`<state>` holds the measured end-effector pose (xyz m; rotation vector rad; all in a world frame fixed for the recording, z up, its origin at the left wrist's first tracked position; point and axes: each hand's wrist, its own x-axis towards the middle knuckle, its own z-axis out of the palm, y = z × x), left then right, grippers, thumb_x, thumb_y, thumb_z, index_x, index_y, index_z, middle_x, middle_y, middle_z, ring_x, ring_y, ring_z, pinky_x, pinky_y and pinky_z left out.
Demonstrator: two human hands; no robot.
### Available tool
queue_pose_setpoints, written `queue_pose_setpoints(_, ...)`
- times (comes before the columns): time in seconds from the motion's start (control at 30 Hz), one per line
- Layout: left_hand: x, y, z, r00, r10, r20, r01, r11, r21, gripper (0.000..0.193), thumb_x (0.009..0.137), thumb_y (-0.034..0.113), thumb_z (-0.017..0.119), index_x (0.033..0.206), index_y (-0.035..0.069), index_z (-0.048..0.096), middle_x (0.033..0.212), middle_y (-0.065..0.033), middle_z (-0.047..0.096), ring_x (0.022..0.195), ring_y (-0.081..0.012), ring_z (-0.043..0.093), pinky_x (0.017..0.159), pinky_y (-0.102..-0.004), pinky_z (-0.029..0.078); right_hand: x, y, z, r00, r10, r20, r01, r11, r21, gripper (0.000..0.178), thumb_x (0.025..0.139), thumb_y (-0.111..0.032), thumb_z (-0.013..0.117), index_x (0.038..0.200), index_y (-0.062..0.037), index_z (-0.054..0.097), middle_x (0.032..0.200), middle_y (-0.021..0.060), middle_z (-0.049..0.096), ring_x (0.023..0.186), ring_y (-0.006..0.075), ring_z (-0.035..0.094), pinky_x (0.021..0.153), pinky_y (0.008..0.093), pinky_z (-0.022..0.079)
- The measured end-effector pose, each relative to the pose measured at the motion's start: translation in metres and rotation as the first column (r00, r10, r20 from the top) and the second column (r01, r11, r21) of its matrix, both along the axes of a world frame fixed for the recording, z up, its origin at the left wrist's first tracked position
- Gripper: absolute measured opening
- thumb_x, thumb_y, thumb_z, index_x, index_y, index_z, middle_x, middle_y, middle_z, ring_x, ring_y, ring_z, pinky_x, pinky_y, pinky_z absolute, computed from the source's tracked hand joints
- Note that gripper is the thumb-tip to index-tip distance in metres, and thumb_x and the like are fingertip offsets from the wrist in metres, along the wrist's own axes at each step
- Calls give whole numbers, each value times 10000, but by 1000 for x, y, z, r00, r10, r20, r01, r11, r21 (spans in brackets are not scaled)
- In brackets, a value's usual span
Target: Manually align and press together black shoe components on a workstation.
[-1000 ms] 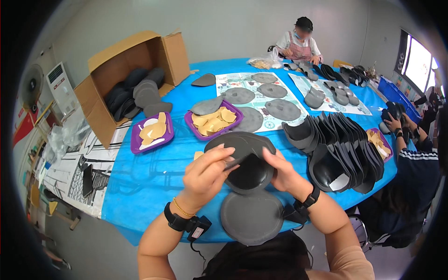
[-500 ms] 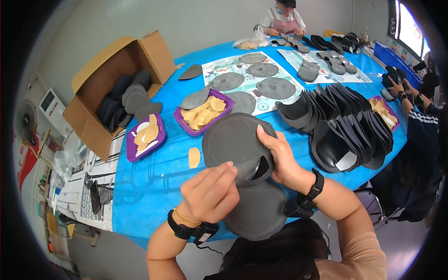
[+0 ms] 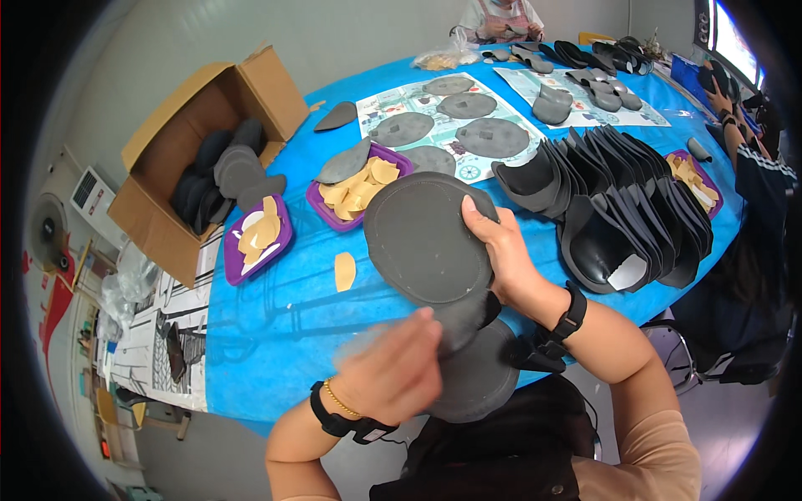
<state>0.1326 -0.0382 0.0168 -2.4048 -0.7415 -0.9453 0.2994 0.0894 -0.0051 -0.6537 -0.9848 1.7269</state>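
Left hand point(image 3: 391, 365) has dropped lower against the grey pad point(image 3: 426, 238) since the earlier frame.
Mid-frame, the right hand point(image 3: 508, 257) pinches the pad's right edge, thumb on top; the left blurs below, its grip impossible to tell. Another round pad point(image 3: 480, 380) shows at lower centre; a tan piece point(image 3: 344, 272) lies left of centre on the blue table point(image 3: 284, 355).

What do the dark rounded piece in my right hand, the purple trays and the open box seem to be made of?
The dark rounded piece: possibly foam or rubber, matte, judging by its dull grey face. The purple trays: probably smooth moulded plastic, given their even colour and rounded corners. The open box: likely cardboard, matte brown, with folded flaps.
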Motion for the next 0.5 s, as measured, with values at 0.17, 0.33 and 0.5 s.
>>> queue_pose_setpoints(0.17,0,14,-5,903,163,397,-182,983,10,246,647,-140,767,794,-18,612,897,-135,680,737,-274,698,588,-314,542,3,6,0,992,82,99,-91,992,89,437,981,-376,555,1076,41,642,935,96,688,820,139,654,692,271,509)
queue_pose_setpoints(0.33,-5,23,-5,851,210,482,-227,974,-23,222,692,-68,806,796,-18,616,864,-116,677,663,-245,671,563,-298,530,3,-2,9,970,202,137,-203,979,-4,487,963,-415,573,1092,51,632,983,110,691,846,138,657,723,280,518)
queue_pose_setpoints(0.5,-4,26,-9,856,151,495,-170,985,-6,224,690,-77,802,792,-29,607,849,-119,668,669,-245,678,550,-294,534,3,-9,15,955,251,159,-251,968,-18,507,974,-437,547,1120,42,625,1023,117,689,887,138,657,765,289,525)
